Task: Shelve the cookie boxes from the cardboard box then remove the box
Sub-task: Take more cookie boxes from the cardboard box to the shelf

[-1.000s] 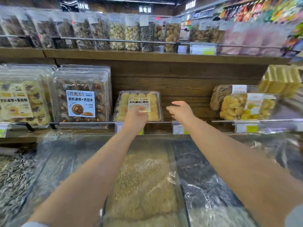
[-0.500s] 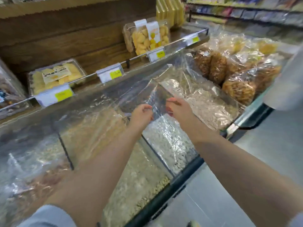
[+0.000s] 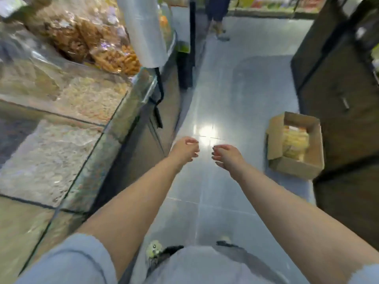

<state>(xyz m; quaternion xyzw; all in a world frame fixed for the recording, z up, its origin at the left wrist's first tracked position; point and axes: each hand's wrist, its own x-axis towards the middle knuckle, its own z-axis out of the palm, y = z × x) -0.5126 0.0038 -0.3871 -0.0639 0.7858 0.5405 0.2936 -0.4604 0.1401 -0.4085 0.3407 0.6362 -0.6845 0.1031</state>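
Tiled floor, glass bins alongside, cardboard box ahead-right, left hand, right hand loosely curled, empty

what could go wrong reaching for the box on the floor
The open box sits low on the glossy floor, in the aisle: easy to trip on or kick. The cookie packs inside look loosely stacked and may slip if grabbed carelessly. Bending down, an elbow could hit the glass counter.

Your cardboard box sits on the floor, top open, left flap raised, close beside the dark cabinet. Clear cookie boxes with pale yellow contents lie inside.
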